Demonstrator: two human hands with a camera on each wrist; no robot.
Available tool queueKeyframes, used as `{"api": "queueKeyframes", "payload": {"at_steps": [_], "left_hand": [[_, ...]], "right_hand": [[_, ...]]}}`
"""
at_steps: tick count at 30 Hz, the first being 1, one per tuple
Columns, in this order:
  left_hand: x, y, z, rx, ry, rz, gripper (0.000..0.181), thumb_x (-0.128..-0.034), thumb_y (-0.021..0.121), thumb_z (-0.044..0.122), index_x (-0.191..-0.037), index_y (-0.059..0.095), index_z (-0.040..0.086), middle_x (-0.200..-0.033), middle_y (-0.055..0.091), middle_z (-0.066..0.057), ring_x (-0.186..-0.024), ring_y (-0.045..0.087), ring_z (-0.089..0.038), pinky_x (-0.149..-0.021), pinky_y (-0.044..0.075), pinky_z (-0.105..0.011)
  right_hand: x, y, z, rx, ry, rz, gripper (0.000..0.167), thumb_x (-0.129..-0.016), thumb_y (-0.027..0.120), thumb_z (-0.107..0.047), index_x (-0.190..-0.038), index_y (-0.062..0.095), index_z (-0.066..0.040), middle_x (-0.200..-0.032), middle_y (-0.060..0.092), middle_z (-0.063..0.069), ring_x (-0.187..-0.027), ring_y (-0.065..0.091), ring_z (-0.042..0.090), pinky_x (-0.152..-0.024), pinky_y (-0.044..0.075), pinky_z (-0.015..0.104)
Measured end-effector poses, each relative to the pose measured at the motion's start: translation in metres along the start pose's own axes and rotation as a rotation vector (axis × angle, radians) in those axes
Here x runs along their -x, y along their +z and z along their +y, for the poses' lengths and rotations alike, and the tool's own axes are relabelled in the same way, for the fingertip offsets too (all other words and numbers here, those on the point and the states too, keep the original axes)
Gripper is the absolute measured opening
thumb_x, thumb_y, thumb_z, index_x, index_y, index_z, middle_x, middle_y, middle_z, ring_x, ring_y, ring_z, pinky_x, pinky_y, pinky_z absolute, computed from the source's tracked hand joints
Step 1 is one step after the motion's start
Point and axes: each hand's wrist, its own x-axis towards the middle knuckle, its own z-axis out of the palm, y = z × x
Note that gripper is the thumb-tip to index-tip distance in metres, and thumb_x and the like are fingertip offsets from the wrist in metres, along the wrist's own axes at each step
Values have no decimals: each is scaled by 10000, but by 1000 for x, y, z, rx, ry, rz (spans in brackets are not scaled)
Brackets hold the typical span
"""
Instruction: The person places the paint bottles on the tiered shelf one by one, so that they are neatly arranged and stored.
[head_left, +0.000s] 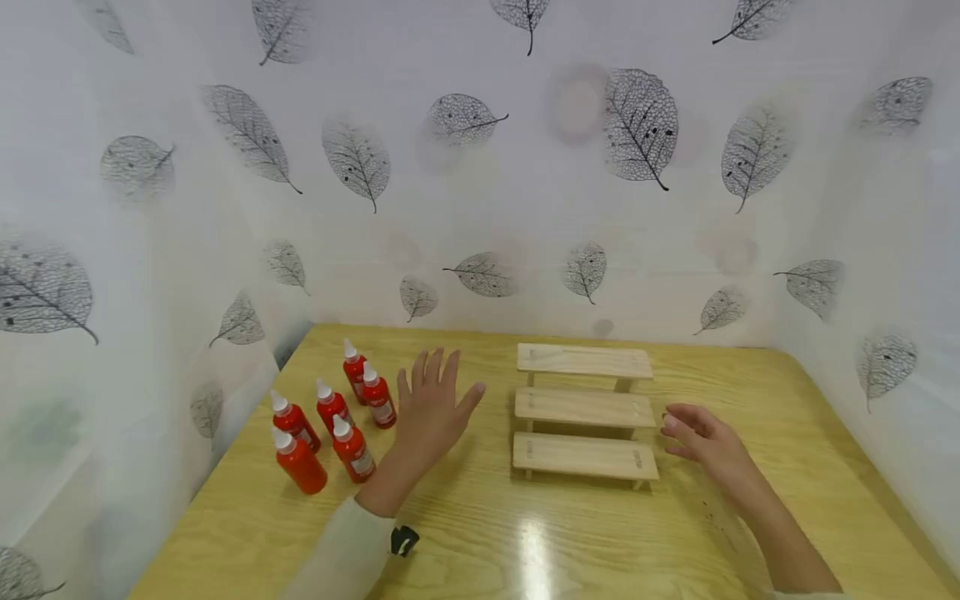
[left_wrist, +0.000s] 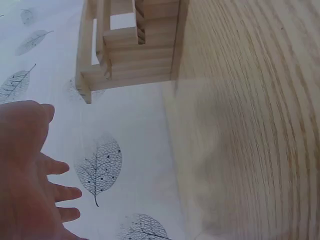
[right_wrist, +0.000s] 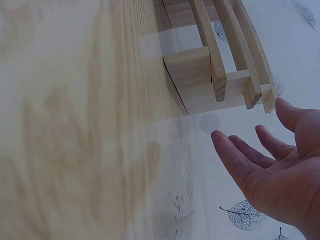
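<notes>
A three-tier wooden step shelf (head_left: 585, 407) of pale slats stands on the table, right of centre in the head view. My left hand (head_left: 431, 417), fingers spread, hovers left of the shelf and beside the bottles, holding nothing. To the shelf's right is my right hand (head_left: 705, 442), its fingers loosely bent and apart from the wood. The right wrist view shows this hand (right_wrist: 275, 165) near the slat ends (right_wrist: 220, 85) with a gap between. Several red squeeze bottles with white nozzle caps, one of them a front bottle (head_left: 302, 462), stand upright at the left.
The yellow wood-grain table (head_left: 465, 533) reaches back to a white curtain (head_left: 495, 200) printed with grey leaves, which also hangs along both sides. A dark object (head_left: 403, 541) sits at the left sleeve's cuff.
</notes>
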Motion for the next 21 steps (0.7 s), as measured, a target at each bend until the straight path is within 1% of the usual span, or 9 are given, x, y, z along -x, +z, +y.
{"api": "queueKeyframes", "payload": {"at_steps": [2, 3, 6, 8, 10, 14, 18, 20, 21], "left_hand": [[5, -7, -2, 6, 26, 57, 687, -1012, 499, 558, -1547, 373, 146, -1572, 404, -130, -1473, 316, -368, -1190, 203, -666], [8, -11, -2, 12, 38, 80, 668, -1008, 530, 531, -1535, 393, 143, -1551, 437, -118, -1445, 364, -360, -1186, 232, -651], [18, -22, -6, 22, 68, 143, 598, -988, 617, 442, -1488, 455, 158, -1480, 526, -70, -1360, 477, -314, -1163, 316, -598], [27, -31, -8, 41, 75, 181, 553, -972, 663, 381, -1454, 498, 165, -1438, 566, -56, -1318, 521, -301, -1139, 363, -578], [36, -39, -12, 61, 68, 217, 514, -955, 696, 332, -1416, 538, 168, -1398, 600, -48, -1283, 549, -294, -1114, 400, -562], [53, -53, -23, 91, 45, 307, 485, -918, 749, 277, -1360, 591, 154, -1306, 654, -56, -1196, 590, -298, -1057, 453, -550], [67, -64, -37, 124, 78, 427, 477, -870, 800, 175, -1311, 629, 118, -1264, 673, -80, -1150, 608, -302, -1013, 487, -536], [73, -69, -44, 145, 85, 465, 477, -856, 808, 135, -1300, 637, 100, -1287, 665, -92, -1166, 603, -310, -1009, 483, -535], [76, -71, -47, 160, 72, 474, 470, -855, 806, 122, -1295, 640, 98, -1288, 663, -91, -1173, 597, -310, -1007, 479, -532]], "right_hand": [[4, 4, 1, -64, 51, -17, 679, -1036, 549, -414, -1497, 347, 41, -1458, 456, 270, -1105, 670, 108, -950, 575, 341], [6, 6, 1, -74, 75, -29, 666, -1031, 566, -402, -1489, 362, 36, -1453, 469, 260, -1103, 675, 123, -953, 574, 356], [12, 11, 2, -57, 116, -73, 624, -1015, 607, -363, -1467, 408, 19, -1453, 490, 239, -1114, 673, 176, -958, 569, 382], [14, 15, 2, -49, 113, -99, 599, -1008, 625, -326, -1453, 431, 25, -1452, 495, 241, -1115, 667, 197, -946, 572, 375], [14, 18, 3, -47, 101, -114, 586, -1000, 639, -295, -1443, 444, 36, -1453, 490, 249, -1112, 661, 192, -932, 577, 351], [13, 24, 3, -60, 106, -106, 563, -983, 663, -248, -1418, 467, 51, -1410, 512, 242, -1070, 646, 147, -895, 584, 294], [12, 26, 5, -78, 99, -122, 563, -993, 646, -204, -1421, 439, 97, -1383, 498, 264, -1044, 635, 140, -882, 593, 304], [12, 27, 6, -99, 89, -133, 564, -997, 636, -177, -1423, 420, 123, -1376, 484, 286, -1036, 637, 151, -882, 598, 323], [12, 27, 6, -109, 89, -133, 563, -995, 636, -170, -1423, 419, 126, -1376, 480, 287, -1032, 639, 149, -881, 599, 326]]}}
